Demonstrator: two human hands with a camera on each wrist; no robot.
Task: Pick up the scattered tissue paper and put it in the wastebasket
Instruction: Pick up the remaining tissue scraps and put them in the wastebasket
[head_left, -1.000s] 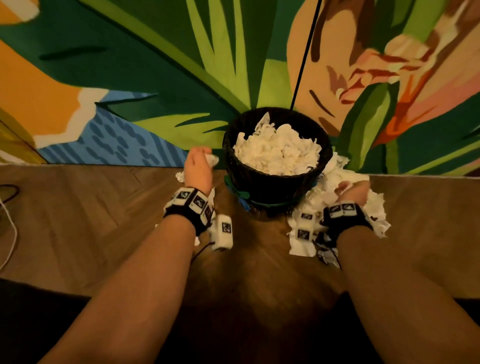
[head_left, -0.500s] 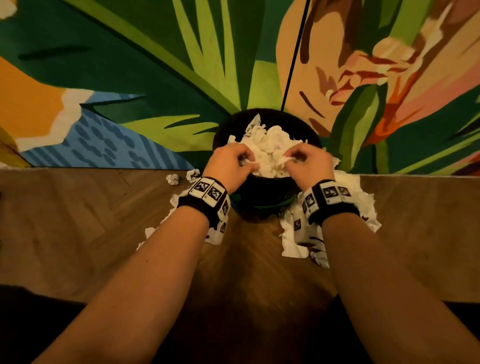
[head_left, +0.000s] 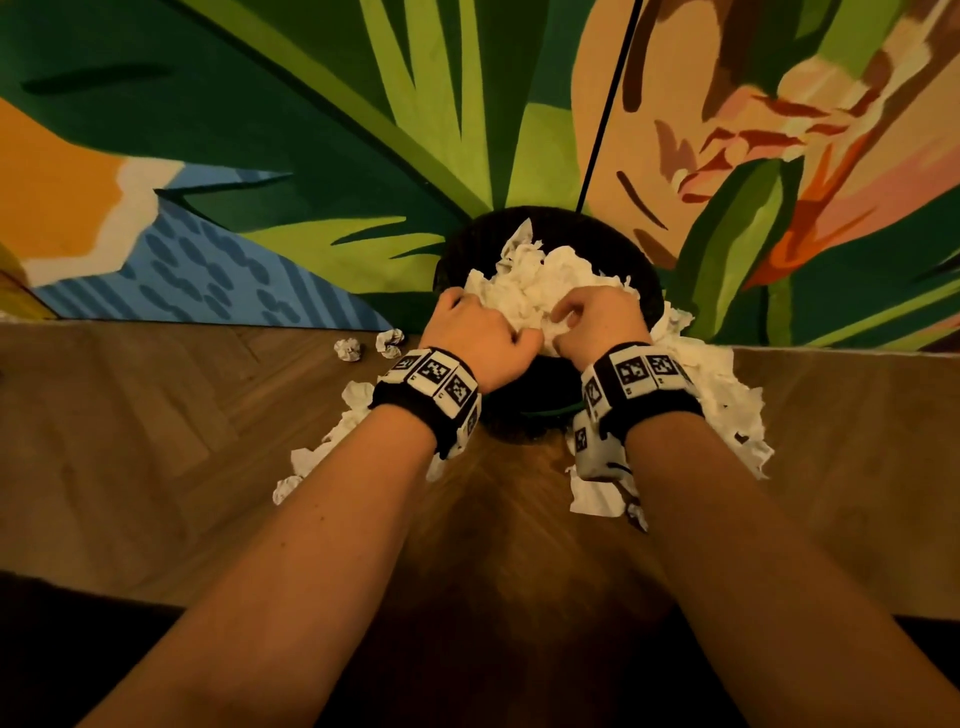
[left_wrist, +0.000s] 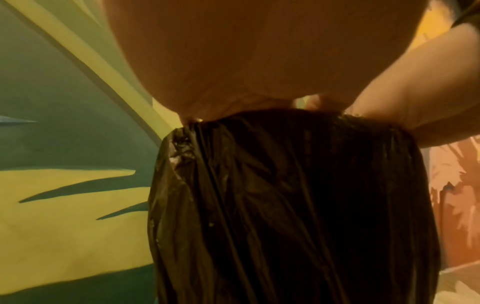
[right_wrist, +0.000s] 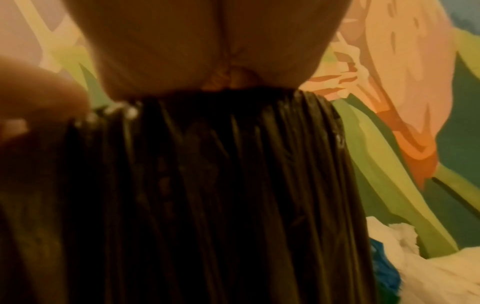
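A round dark wastebasket (head_left: 641, 270) with a black liner (left_wrist: 285, 205) stands against the painted wall, heaped with white tissue paper (head_left: 540, 275). My left hand (head_left: 472, 332) and right hand (head_left: 592, 319) sit side by side over its near rim, fingers curled down into the tissue on top of the heap. In both wrist views the palms hide the fingertips. Loose tissue lies on the floor to the left (head_left: 353, 415), with two small balls (head_left: 347, 349) by the wall. A bigger pile (head_left: 727, 395) lies to the basket's right.
The floor is brown herringbone wood (head_left: 156, 441). A wall mural of leaves and flowers (head_left: 260, 130) rises straight behind the basket. Something blue and green (right_wrist: 384, 267) shows at the basket's base beside the right pile.
Both hands came up from the floor piles with tissue to the basket's top. Since half a second ago they have sunk a little deeper into the heap.
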